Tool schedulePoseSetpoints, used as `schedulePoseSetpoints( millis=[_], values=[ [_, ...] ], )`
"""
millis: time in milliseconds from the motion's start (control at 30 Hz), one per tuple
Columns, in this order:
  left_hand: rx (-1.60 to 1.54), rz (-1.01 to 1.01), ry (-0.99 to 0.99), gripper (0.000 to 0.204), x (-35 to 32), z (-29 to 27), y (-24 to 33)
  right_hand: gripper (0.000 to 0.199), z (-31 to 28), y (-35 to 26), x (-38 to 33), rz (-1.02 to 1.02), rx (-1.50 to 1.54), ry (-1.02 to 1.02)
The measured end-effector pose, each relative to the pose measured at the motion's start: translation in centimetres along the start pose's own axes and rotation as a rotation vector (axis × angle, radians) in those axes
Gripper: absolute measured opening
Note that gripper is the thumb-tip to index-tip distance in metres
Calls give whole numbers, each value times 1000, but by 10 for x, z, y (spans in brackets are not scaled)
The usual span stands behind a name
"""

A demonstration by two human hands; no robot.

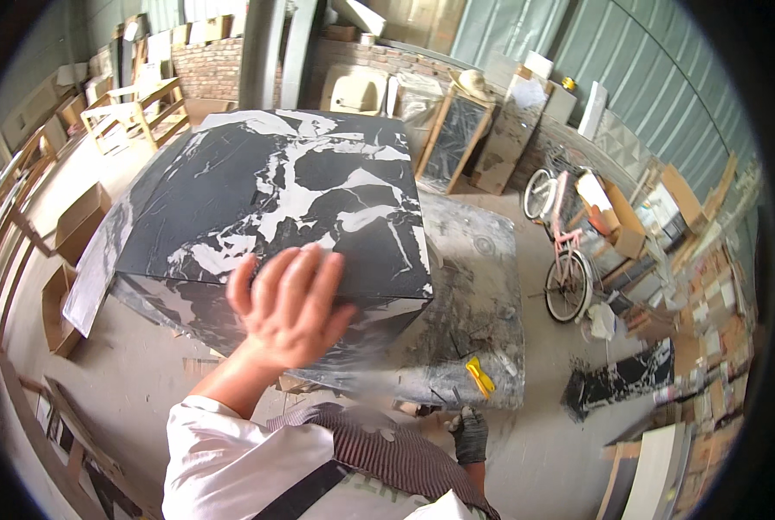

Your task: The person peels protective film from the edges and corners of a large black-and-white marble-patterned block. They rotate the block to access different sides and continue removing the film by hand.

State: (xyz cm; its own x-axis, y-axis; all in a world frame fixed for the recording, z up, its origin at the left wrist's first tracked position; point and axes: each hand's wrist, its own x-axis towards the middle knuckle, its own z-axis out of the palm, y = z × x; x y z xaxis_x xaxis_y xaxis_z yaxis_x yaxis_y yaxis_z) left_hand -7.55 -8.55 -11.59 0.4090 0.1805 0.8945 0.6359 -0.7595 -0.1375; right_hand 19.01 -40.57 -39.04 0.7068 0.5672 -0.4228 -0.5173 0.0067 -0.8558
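Left grip [288,308] bare, palm down over the near upper edge of a black-and-white marbled block [205,195], fingers extended and slightly parted, laid against the piece without closing around it. At far left, two open brown boxes [62,308] on the floor, one behind the other. Next, further back, a light wooden stand [140,113] near a low brick wall. Between these and the centre, the block, placed on a dusty, stained surface [483,260]; top face dark with broad white veining, near face likewise veined and partly hidden by the hand. Behind the block, a cream basin [353,89]. At the near edge of the surface, right grip [468,431], in a dark glove, fingers curled; cannot tell whether holding anything. Just beyond, on the surface, a yellow item [480,377] of unclear kind, apart from the glove. Further right, a pink bicycle [567,230] parked by leaning boards and cartons. Below the bicycle, on the floor, a black-and-white slab [634,373], well apart from the block.
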Motion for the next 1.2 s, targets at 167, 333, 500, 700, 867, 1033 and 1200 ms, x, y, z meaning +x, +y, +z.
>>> schedulePoseSetpoints(
  millis=[167, 333, 500, 700, 867, 1033, 1200],
  values=[
    [17, 271, 38, 57, 5, 32, 58, 20, 18, -56, 46, -143, -179, -186],
    [-693, 469, -502, 30, -38, 70, 122, 21, 67, -151, 64, -193, -248, -567],
    [-750, -192, -277, 22, -18, 22, 182, 21, 94, -205, 69, -280, -478, -812],
    [-625, -500, -378, 35, -28, 10, 214, 15, 140, -228, 58, -861, -752, -1219],
    [-588, -713, -300, 26, -34, -4, 219, 15, 165, -237, 46, -1029, -792, -1401],
    [-557, -719, -271, 17, -50, -5, 210, 16, 184, -230, 32, -1050, -779, -1366],
    [-524, -675, -98, 16, -45, -10, 192, 17, 211, -245, 19, -1265, -786, -1363]
  ],
)
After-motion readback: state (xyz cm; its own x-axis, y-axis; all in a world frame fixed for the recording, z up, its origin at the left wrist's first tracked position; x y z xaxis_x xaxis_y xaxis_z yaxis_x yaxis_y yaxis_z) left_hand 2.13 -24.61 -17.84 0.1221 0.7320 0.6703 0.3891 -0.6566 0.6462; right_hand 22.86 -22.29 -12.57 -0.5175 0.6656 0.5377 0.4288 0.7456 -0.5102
